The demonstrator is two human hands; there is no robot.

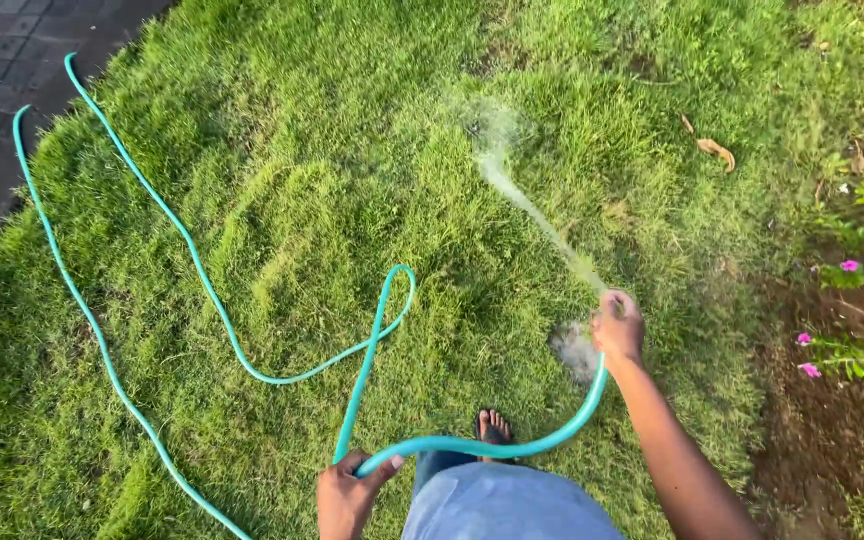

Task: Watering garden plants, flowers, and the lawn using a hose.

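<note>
Thin teal garden hose (202, 275), looping in long curves across the grass (302, 180), crossing itself once, curving up at its near end, spraying water (512, 185) onto the grass.

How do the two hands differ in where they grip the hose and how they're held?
The right hand grips the green hose at its outlet end, where water sprays onto the grass; the left hand holds it further back, at a loop. The right arm reaches out ahead of the body; the left hand stays low and close. The right fist is closed tight; the left grip looks looser, thumb out. Both are bare and hold the same hose.
</note>
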